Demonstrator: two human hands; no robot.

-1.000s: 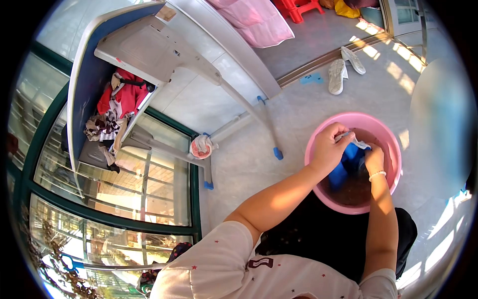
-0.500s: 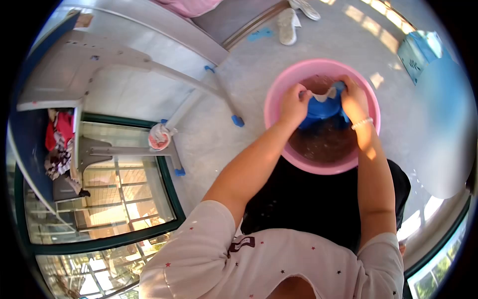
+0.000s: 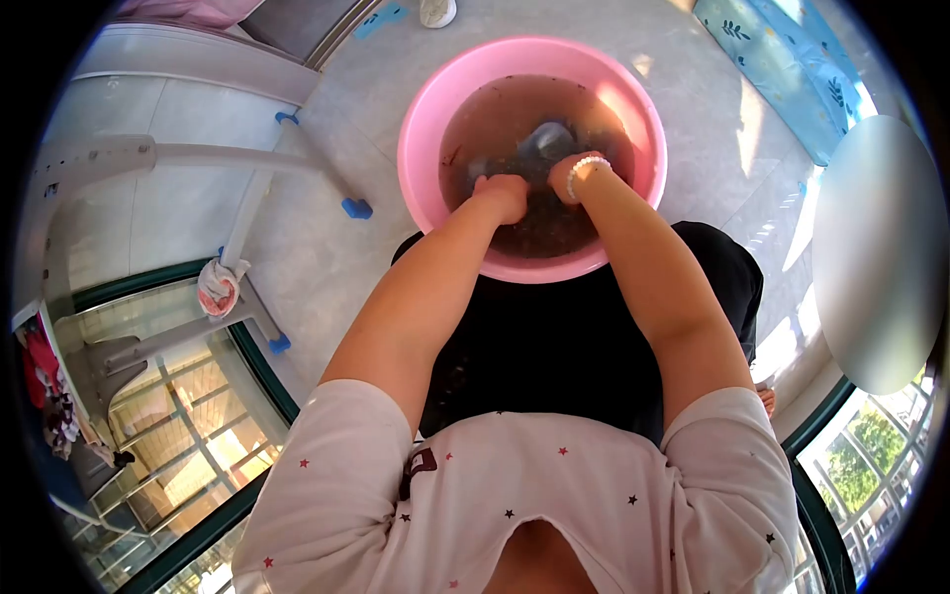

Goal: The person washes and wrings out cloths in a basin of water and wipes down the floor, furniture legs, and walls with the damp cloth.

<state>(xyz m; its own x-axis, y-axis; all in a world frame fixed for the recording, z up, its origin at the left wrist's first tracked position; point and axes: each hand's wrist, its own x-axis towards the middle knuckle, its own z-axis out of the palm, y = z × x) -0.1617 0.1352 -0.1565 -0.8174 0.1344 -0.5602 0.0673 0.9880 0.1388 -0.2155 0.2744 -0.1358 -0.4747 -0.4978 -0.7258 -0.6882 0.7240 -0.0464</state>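
A pink basin [image 3: 421, 148] of murky brown water [image 3: 495, 119] stands on the floor in front of my knees. A blue cloth [image 3: 547, 142], looking grey-blue through the water, bulges at the surface and is mostly submerged. My left hand [image 3: 503, 198] is curled, its fingertips dipped in the water at the near left of the cloth. Just to its right, my right hand [image 3: 577, 176], with a beaded bracelet [image 3: 586, 168] at the wrist, is also closed and partly under water at the cloth's near edge. The murk hides the fingertips of both hands.
A light-blue patterned box or bag [image 3: 782, 69] sits at the upper right. On the left stand grey table legs with blue feet [image 3: 356, 209] and a bundled white-and-red cloth [image 3: 219, 288]. A white shoe [image 3: 437, 12] lies beyond the basin.
Both hands have lowered the blue cloth from above the water into it. The hands have come nearer to me and closer together. My view has shifted, too.
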